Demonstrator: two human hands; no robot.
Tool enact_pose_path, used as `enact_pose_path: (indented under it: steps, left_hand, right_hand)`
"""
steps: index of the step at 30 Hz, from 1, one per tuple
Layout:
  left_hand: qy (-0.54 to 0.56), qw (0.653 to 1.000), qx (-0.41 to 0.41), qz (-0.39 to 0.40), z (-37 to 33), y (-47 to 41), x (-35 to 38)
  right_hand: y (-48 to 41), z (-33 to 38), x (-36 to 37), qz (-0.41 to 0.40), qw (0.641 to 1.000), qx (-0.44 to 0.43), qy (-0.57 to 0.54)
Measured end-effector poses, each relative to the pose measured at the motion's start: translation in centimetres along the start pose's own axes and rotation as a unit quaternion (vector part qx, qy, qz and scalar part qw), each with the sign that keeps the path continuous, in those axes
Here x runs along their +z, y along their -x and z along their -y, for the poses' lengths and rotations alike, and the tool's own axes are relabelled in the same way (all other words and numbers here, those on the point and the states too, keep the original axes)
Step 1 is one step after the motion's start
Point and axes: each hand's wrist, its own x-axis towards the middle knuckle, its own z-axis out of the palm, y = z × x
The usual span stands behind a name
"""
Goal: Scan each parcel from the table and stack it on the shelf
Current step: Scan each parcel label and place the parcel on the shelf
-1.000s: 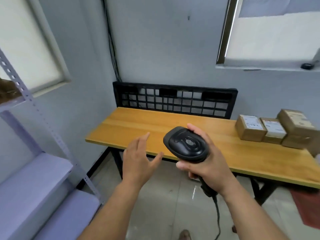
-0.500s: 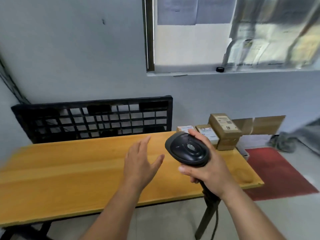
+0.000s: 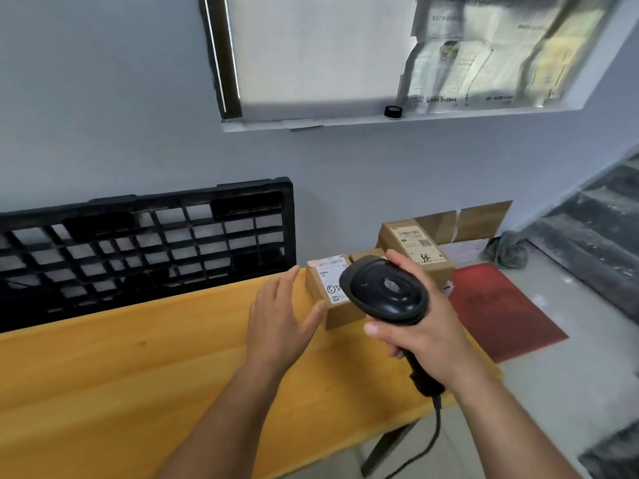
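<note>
Black scanner [image 3: 387, 293] is in your right hand [image 3: 418, 337]; fingers and thumb are wrapped round the handle, the head is tilted up toward the camera, and the cable [image 3: 436, 433] drops from the handle's base past the table edge; your left hand [image 3: 280, 323] is released, fingers straight and slightly spread, palm down over the wooden table [image 3: 121, 392], holding nothing; its thumb tip is at the near left corner of the nearest parcel [image 3: 325, 288]; can't tell if it's touching.

Parcels are brown cardboard, grouped at the far right end of the table by the wall; the nearest parcel has a white label on top with a handwritten circled mark, and the scanner head hides its right side; the middle parcel [image 3: 367, 254] is just behind it, mostly hidden; the tall parcel [image 3: 415, 248] stands higher than the other two, label up, with your right fingertips in front of it; can't tell what's under it.

Black plastic pallet [image 3: 138, 247] stands on edge against the wall behind the table; red mat [image 3: 501, 305] lies on the floor to the right of the table; flattened cardboard [image 3: 480, 219] leans on the wall behind the parcels, with a grey rag [image 3: 508, 252] beside it.
</note>
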Motion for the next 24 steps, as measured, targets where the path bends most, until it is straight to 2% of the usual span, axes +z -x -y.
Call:
enact_pose_path:
  steps: [5,10,17,24]
  left_hand:
    - [0.017,1.0,-0.002,0.007,-1.1,-2.0,2.9]
    - [0.028,0.999,-0.044,0.012,-1.4,-3.1,5.2]
    - [0.048,0.988,-0.145,0.039,-1.0,-5.5,8.5]
    - [0.106,0.957,-0.263,0.063,1.2,-7.7,12.5]
  right_hand:
    - [-1.5,-1.2,-2.8,-0.019,1.0,0.007,0.013]
    - [-3.8,-3.0,-4.7,0.005,1.0,0.024,-0.006]
    - [-8.0,-6.3,-6.0,0.057,0.997,0.052,-0.018]
    - [-11.6,-10.6,-5.9,0.102,0.99,0.095,-0.024]
